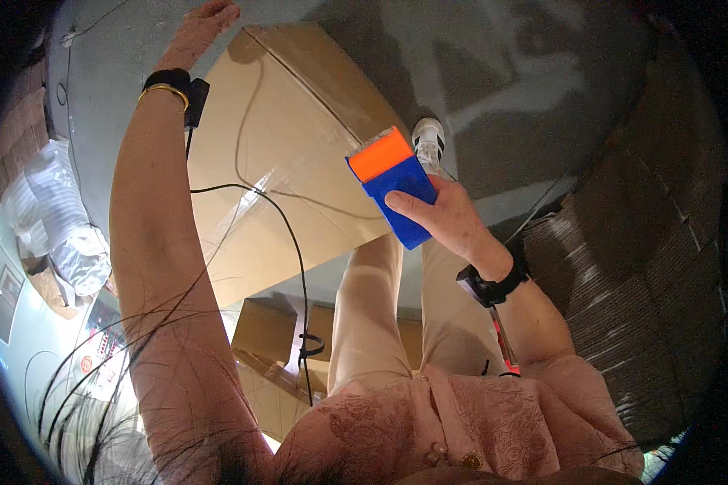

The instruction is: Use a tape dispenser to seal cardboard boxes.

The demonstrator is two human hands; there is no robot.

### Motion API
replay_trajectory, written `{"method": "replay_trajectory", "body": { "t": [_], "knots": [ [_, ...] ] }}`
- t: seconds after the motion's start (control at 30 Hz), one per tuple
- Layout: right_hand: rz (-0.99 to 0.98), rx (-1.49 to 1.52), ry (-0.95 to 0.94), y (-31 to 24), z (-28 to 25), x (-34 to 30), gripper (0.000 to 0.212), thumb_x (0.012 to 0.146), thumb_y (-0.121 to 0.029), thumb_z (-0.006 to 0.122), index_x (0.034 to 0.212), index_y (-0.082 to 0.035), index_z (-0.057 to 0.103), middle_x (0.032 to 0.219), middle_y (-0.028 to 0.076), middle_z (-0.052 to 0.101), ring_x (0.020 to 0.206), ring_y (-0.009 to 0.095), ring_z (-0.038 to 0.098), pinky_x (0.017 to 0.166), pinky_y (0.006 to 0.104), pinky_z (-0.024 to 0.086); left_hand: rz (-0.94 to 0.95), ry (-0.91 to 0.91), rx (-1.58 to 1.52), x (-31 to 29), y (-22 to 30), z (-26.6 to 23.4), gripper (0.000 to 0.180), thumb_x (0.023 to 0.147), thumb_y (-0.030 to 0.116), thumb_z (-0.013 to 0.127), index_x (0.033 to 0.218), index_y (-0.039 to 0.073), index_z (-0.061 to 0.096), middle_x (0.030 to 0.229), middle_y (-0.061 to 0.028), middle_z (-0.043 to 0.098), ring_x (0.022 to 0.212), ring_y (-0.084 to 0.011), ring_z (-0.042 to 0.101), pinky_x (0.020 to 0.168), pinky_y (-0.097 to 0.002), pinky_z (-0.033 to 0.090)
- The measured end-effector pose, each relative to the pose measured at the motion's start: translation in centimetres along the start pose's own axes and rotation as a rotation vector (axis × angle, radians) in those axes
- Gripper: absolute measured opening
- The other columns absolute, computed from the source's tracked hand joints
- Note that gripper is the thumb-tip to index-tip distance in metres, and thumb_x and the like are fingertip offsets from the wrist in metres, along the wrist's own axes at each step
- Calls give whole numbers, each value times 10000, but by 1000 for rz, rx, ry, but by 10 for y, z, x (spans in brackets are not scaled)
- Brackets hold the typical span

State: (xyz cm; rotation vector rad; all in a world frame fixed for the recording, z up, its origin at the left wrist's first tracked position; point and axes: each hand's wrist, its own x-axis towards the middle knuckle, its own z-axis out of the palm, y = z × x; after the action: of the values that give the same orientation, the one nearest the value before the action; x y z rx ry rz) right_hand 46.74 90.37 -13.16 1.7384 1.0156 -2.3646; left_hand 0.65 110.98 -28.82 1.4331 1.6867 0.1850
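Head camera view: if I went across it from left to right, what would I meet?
Crinkled translucent plastic wrapping → the person's left hand → a blue-and-orange block → the right hand gripping it → brown ribbed material.

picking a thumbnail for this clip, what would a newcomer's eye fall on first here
Probably the bright blue-and-orange handheld tool, gripped in the right hand near the picture's centre. Next, perhaps, the large cardboard box spreading left of it, with the left hand near its far corner, upper left.
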Motion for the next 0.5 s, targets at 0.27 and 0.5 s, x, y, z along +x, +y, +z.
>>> {"method": "replay_trajectory", "body": {
  "t": [0.27,0.5],
  "knots": [
    [110,-42,6,-9,2,3,554,880,-503,760,1100,4,714,920,50,723,824,107,668,752,274,536,-37,-56,-70,-5,-13,13,286,986,360,667,1144,126,716,1083,42,711,1012,-114,609,923,-283,460],
    [98,9,7,5,-1,12,495,895,-459,756,1095,-8,719,919,36,719,816,95,661,742,265,533,38,-182,-315,-29,37,25,494,972,456,652,1320,105,644,1095,-10,731,1016,-130,651,890,-301,517]
  ]
}}
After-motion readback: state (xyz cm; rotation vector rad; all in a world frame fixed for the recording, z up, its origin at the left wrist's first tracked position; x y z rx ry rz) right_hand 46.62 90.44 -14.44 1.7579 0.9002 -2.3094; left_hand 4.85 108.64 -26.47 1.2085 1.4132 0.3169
